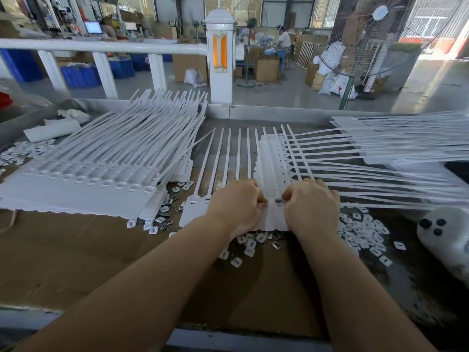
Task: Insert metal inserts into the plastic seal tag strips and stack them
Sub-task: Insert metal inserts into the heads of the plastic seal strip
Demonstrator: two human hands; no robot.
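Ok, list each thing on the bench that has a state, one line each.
left hand: fingers curled, pressing on the strip under work.
right hand: fingers curled, pinching at an insert slot.
strip under work: flat on the bench, lying crosswise over another strip.
metal insert: sitting in its slot between the hands.
left stack: piled, tails fanned away.
right stack: piled, tails pointing left.
loose inserts: scattered on the bench.

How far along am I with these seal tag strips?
Done: a tall stack of strips sits at your left. In hand: your left hand and right hand work a metal insert into the strip between them. Left: more strips at right and loose inserts on the table.
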